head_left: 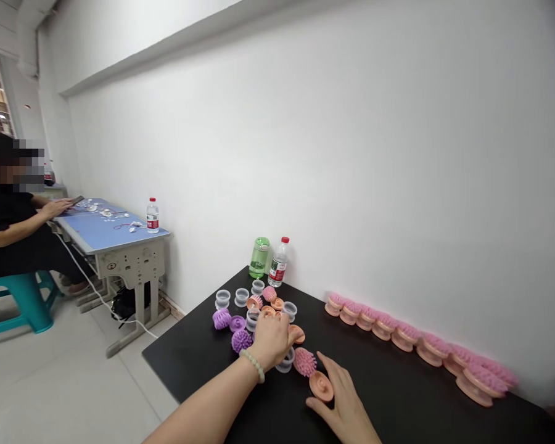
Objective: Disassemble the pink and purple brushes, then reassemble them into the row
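My left hand point(272, 338), with a beaded bracelet point(254, 365) on the wrist, reaches into a cluster of brush parts. Its fingers are bent down and closed, and what they grip is hidden. An orange disc point(298, 334) lies by its thumb. My right hand point(345, 394) curves around another orange disc point(321, 386) with a central knob, thumb and fingers apart. A pink bristle head point(304, 362) sits beside that disc, near the index finger. Around my left hand are purple bristle heads point(221, 319), a purple disc point(237, 324) and clear rings point(222, 299).
A row of pink bristle brushes on orange bases point(404, 337) runs along the wall on the black table point(189, 364). A green bottle point(259, 258) and a red-capped water bottle point(278, 264) stand at the back corner. At left, a person point(9, 228) sits by a blue table point(102, 231).
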The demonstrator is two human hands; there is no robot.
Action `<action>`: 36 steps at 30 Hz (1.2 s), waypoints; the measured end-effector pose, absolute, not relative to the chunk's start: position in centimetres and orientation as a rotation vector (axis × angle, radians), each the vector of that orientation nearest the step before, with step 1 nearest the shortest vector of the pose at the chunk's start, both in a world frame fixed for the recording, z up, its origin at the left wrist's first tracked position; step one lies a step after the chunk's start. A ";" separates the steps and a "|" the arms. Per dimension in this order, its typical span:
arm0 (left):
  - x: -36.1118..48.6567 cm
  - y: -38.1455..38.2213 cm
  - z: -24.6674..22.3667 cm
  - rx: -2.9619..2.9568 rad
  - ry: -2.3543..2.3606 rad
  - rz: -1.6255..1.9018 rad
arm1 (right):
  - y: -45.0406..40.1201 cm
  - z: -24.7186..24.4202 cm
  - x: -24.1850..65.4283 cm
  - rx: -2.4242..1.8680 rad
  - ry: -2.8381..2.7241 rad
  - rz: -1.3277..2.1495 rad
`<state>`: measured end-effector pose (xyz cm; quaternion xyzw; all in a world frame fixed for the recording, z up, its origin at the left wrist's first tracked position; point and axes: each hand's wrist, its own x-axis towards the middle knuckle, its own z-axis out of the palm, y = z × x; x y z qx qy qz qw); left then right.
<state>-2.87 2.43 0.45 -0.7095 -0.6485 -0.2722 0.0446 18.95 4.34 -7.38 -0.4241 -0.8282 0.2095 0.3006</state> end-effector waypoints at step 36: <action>2.0 -0.6 -1.6 -2.392 -0.506 -1.173 | 18.2 -2.9 32.6 -1.874 -1.474 -0.221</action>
